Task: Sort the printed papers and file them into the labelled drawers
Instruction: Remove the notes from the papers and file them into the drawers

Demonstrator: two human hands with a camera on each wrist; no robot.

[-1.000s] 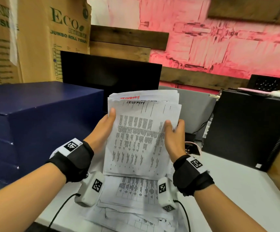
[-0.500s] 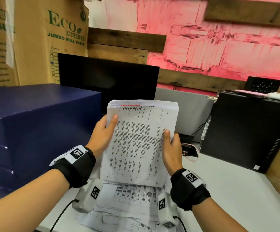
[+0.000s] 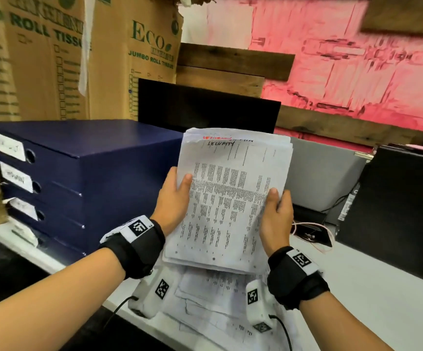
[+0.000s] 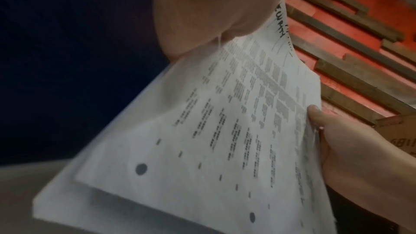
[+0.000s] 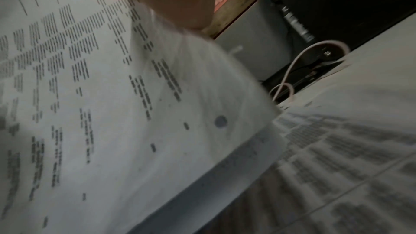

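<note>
Papers: I am gripping the stack with left hand and right hand, thumbs pressing on top (more sheets lying below); drawers sitting shut, filing seemingly pending.

Bare forearms; black wristbands bearing white square-code tags; white camera pods with black cables beneath each wrist.

A red brick wall with dark wooden planks stands behind the white bench; cardboard boxes rise at left.
</note>
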